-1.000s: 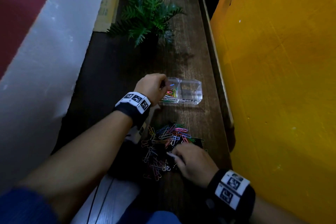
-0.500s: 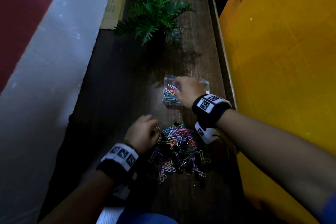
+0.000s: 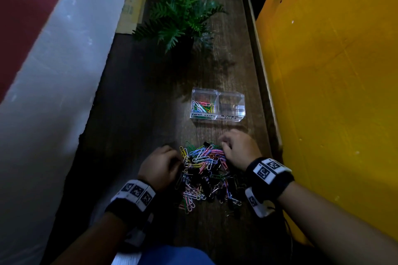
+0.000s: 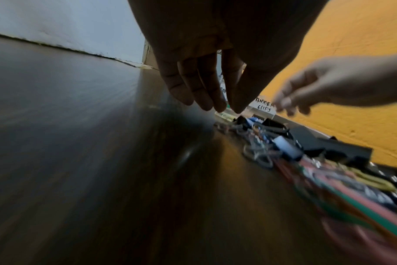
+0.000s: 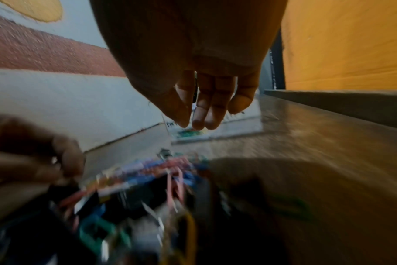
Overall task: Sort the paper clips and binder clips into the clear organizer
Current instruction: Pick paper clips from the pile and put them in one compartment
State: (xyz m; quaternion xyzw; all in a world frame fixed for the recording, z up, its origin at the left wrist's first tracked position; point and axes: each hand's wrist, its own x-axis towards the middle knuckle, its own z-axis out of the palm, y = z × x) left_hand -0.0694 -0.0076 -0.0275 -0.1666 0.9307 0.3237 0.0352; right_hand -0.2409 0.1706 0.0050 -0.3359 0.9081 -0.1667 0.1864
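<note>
Between the two hands lies the mixed heap of coloured paper clips (image 3: 202,163) and black binder clips (image 3: 212,166), spread on the dark wooden tabletop (image 3: 137,114). At the heap's left edge sits the left hand (image 3: 160,165); in its wrist view the fingers (image 4: 193,86) hang straight and close together, tips pointing down toward the wood, with nothing seen between them. The right hand (image 3: 239,149) is at the heap's far right corner, knuckles up in the head view; its wrist view shows thumb and fingers (image 5: 204,111) drawn near one another and pointing down, though nothing can be made out in them (that picture is badly blurred, so whether it touches a clip I cannot tell).

Just beyond the right hand, apart from the heap, stands the clear organizer (image 3: 217,106) with two compartments side by side. The one nearer the left hand's side holds a small bunch of coloured paper clips (image 3: 203,106); the other, labelled for binder clips, shows only something dark and unclear inside. Farther past the organizer stands a small green fern plant (image 3: 181,15). To the right hand's outer side rises a yellow wall (image 3: 333,92).
</note>
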